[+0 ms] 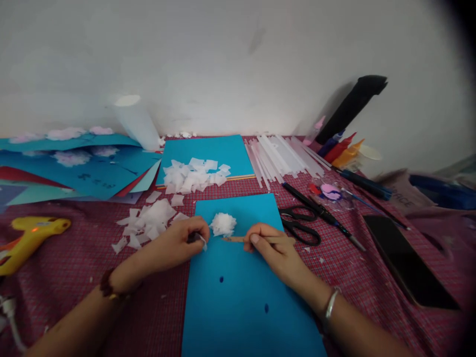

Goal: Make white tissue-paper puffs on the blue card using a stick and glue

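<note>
Before me lies a blue sheet of card (226,317) with a fluffy white tuft of tissue paper (223,224) near its far end and two dark blue dots lower down. My left hand (186,238) is pinched at the sheet's left edge, with a small white paper piece (204,242) showing at its fingertips. In my right hand (269,248) is a slim wooden stick (234,239), held level. Its tapered tip points left, just below the tuft. Loose white paper squares (148,222) are heaped beyond my left hand.
More squares (193,174) rest on a blue stack (208,148) at the back. Right of the sheet are black scissors (303,225), a pen (323,213), white strips (282,158) and a phone (409,263). A yellow glue gun (29,238) lies at left, with its orange light lit.
</note>
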The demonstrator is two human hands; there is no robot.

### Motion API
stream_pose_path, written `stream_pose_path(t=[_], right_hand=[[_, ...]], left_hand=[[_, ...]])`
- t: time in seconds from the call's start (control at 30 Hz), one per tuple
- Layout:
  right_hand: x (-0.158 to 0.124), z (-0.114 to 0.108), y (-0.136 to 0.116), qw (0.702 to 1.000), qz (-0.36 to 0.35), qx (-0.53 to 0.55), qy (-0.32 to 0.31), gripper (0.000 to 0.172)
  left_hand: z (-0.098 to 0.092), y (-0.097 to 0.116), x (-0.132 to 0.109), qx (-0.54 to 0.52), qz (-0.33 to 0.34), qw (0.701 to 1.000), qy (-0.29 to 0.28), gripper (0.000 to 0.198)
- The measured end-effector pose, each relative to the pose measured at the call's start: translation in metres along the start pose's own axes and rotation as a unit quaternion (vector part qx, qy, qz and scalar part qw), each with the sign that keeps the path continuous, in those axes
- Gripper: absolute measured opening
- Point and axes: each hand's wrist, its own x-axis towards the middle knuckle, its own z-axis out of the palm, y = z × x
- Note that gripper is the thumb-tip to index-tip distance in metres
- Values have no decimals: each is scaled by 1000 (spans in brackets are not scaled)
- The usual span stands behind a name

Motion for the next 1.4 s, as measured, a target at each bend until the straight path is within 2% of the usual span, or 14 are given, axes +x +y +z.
stream_pose_path(t=[0.17, 0.33, 0.43, 0.53, 0.63, 0.7, 0.87, 1.03, 1.13, 1.4], right_hand=[[0, 5, 0, 997, -38, -69, -16, 23], [0, 5, 3, 999, -12, -43, 7, 25], [2, 5, 5, 1000, 1, -11, 14, 24], [3, 5, 4, 1000, 11, 5, 14, 23], [4, 4, 2, 999, 20, 23, 19, 22], [4, 3, 1, 999, 30, 36, 23, 22], [4, 2, 2, 998, 31, 51, 27, 22], [2, -1, -1, 996, 21, 74, 46, 22], [0, -1, -1, 996, 8, 78, 31, 23], [-4, 5, 1, 998, -45, -53, -3, 24]], left_hand=[[5, -1, 4, -64, -56, 995, 48, 15], [5, -9, 6, -94, -55, 992, 65, 13], [-3, -12, 3, -78, -37, 996, 27, 3], [-7, -7, -1, -68, -13, 998, -14, 10], [-2, 2, -2, -83, 25, 996, -36, 13], [8, 6, 1, -82, 36, 996, -14, 14], [31, 1, 10, -6, -23, 993, 117, 17], [35, -3, 12, 19, -17, 988, 153, 14], [35, -1, 12, 5, -21, 985, 172, 12], [38, 4, 17, -39, -22, 978, 205, 8]])
